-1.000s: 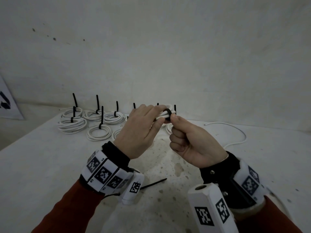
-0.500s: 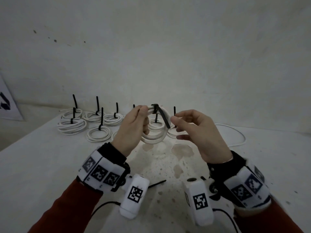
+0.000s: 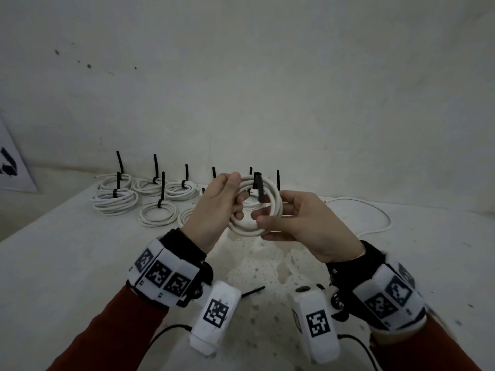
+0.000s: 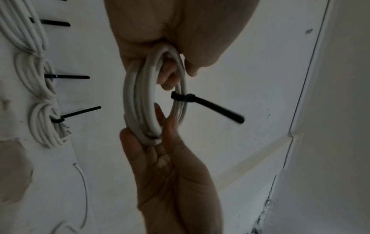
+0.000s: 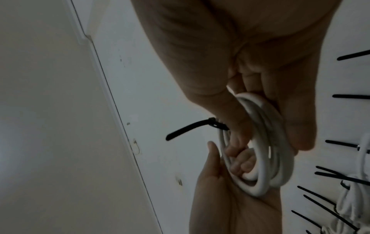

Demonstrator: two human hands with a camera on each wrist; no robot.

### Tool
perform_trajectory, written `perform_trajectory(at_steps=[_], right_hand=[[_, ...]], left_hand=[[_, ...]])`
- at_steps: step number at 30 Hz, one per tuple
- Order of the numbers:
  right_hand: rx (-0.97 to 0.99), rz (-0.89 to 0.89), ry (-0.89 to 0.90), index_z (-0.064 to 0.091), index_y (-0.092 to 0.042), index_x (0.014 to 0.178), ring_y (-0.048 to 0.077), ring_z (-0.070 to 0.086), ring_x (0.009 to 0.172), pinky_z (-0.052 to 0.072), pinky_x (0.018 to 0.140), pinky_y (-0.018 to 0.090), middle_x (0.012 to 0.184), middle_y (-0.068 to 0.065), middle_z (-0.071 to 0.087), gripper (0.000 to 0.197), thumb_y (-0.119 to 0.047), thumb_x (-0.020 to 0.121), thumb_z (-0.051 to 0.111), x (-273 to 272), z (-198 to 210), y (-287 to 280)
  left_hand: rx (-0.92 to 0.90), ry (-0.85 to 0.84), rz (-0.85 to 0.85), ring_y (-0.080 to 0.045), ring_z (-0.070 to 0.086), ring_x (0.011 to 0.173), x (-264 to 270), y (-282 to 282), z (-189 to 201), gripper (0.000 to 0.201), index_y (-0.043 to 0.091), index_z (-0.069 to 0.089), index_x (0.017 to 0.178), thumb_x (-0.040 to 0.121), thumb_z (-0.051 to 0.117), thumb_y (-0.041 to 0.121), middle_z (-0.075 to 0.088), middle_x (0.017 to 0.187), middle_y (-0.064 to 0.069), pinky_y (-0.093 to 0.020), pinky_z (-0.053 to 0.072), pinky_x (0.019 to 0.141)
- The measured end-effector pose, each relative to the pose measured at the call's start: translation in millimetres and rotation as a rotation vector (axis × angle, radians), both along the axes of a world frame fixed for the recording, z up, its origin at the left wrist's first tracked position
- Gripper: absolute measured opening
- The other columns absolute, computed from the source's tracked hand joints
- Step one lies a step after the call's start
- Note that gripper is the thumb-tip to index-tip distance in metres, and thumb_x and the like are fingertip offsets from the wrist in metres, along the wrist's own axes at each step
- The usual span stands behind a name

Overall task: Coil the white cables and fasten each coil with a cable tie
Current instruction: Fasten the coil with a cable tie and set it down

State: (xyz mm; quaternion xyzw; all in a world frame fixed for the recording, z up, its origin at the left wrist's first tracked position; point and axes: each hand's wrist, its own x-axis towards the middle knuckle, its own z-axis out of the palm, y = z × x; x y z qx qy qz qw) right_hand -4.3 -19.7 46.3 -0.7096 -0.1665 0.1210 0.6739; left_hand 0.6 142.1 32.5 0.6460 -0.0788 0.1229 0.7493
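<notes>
A white cable coil (image 3: 271,187) is held up above the table between both hands. A black cable tie (image 3: 258,189) is cinched round its top, tail hanging down across the ring. My left hand (image 3: 233,199) grips the coil's left side, fingers curled through the ring. At the lower right rim, my right hand (image 3: 270,223) pinches the coil between thumb and fingers. The left wrist view shows the coil (image 4: 138,101) edge-on, with the tie (image 4: 208,109) sticking out sideways. In the right wrist view the coil (image 5: 262,142) and the tie (image 5: 190,129) appear again.
Several tied coils (image 3: 115,202) with upright black tie tails lie at the back left of the white table (image 3: 67,263). A loose white cable (image 3: 375,207) curves along the right. One spare black cable tie (image 3: 251,290) lies near my wrists. A wall stands close behind.
My right hand pulled the tie's tail, let it go, then took hold of the coil's lower right rim. The coil turned to face me as a ring.
</notes>
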Motion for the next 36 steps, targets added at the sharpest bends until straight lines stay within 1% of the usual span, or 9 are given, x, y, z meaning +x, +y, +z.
perform_trajectory(at_steps=[4, 8, 16, 19, 21, 24, 29, 32, 36], right_hand=[[0.084, -0.018, 0.08, 0.065, -0.007, 0.103, 0.02, 0.071, 0.082, 0.06, 0.071, 0.029, 0.098, 0.015, 0.073, 0.024, 0.005, 0.082, 0.066, 7, 2, -7], [0.148, -0.041, 0.118, 0.062, -0.002, 0.109, 0.022, 0.071, 0.081, 0.06, 0.07, 0.028, 0.101, 0.019, 0.072, 0.031, -0.001, 0.079, 0.068, 11, 6, -15], [0.18, -0.213, 0.247, 0.043, -0.001, 0.118, 0.019, 0.071, 0.064, 0.059, 0.058, 0.029, 0.1, 0.021, 0.068, 0.045, 0.0, 0.082, 0.071, 42, -22, 1], [0.083, -0.256, 0.274, 0.046, -0.002, 0.103, 0.017, 0.067, 0.057, 0.059, 0.056, 0.028, 0.085, 0.016, 0.065, 0.034, 0.0, 0.081, 0.072, 63, -42, 15], [-0.012, -0.245, 0.284, 0.053, -0.001, 0.087, 0.02, 0.067, 0.06, 0.06, 0.057, 0.029, 0.079, 0.014, 0.065, 0.021, 0.0, 0.08, 0.073, 78, -53, 23], [-0.105, -0.232, 0.308, 0.058, 0.0, 0.073, 0.022, 0.066, 0.062, 0.06, 0.057, 0.031, 0.075, 0.015, 0.066, 0.018, 0.003, 0.076, 0.077, 93, -61, 35], [-0.348, -0.279, 0.265, 0.047, -0.01, 0.053, 0.017, 0.056, 0.048, 0.059, 0.069, 0.039, 0.04, 0.002, 0.052, 0.04, -0.002, 0.072, 0.081, 102, -73, 49], [-0.54, -0.246, 0.185, 0.046, -0.012, 0.05, 0.012, 0.048, 0.038, 0.043, 0.046, 0.025, 0.031, -0.004, 0.046, 0.042, -0.012, 0.071, 0.082, 100, -74, 52], [-0.725, -0.155, 0.125, 0.055, -0.008, 0.061, 0.024, 0.053, 0.055, 0.045, 0.057, 0.032, 0.055, 0.008, 0.056, 0.032, -0.016, 0.064, 0.086, 97, -72, 55]], left_hand=[[-0.125, 0.016, -0.23, -0.011, 0.05, 0.057, 0, 8, 4, 0.026, 0.005, 0.056, 0.097, 0.091, 0.046, 0.028, 0.057, 0.069, -0.001, -0.022, 0.047, 0.056], [-0.015, 0.005, -0.341, -0.015, 0.065, 0.078, -3, 16, 6, 0.033, 0.008, 0.056, 0.115, 0.083, 0.054, 0.014, 0.066, 0.088, -0.002, -0.026, 0.054, 0.07], [0.005, 0.179, -0.058, -0.018, 0.07, 0.081, 24, 19, -28, 0.029, -0.001, 0.056, 0.115, 0.086, 0.061, 0.002, 0.069, 0.101, -0.017, -0.026, 0.057, 0.068], [0.047, 0.265, -0.001, -0.017, 0.068, 0.08, 36, 24, -47, 0.03, -0.003, 0.059, 0.113, 0.084, 0.066, 0.002, 0.068, 0.099, -0.016, -0.023, 0.057, 0.068], [0.177, 0.311, -0.02, -0.012, 0.065, 0.079, 41, 28, -53, 0.032, -0.002, 0.062, 0.111, 0.082, 0.07, 0.005, 0.069, 0.093, -0.008, -0.015, 0.055, 0.069], [0.633, 0.297, 0.045, 0.0, 0.056, 0.07, 53, 38, -55, 0.022, 0.013, 0.064, 0.093, 0.076, 0.078, 0.018, 0.062, 0.081, 0.006, -0.004, 0.043, 0.055], [1.17, 0.395, 0.11, -0.01, 0.036, 0.051, 76, 41, -61, 0.047, 0.017, 0.041, 0.059, 0.072, 0.076, 0.046, 0.039, 0.057, 0.001, -0.025, 0.023, 0.048], [1.277, 0.456, 0.104, -0.012, 0.036, 0.051, 80, 37, -63, 0.051, 0.017, 0.038, 0.058, 0.069, 0.077, 0.048, 0.036, 0.056, 0.0, -0.025, 0.023, 0.047], [1.339, 0.457, 0.118, -0.012, 0.037, 0.053, 79, 35, -61, 0.05, 0.017, 0.04, 0.06, 0.07, 0.076, 0.049, 0.039, 0.059, 0.0, -0.025, 0.025, 0.047]])
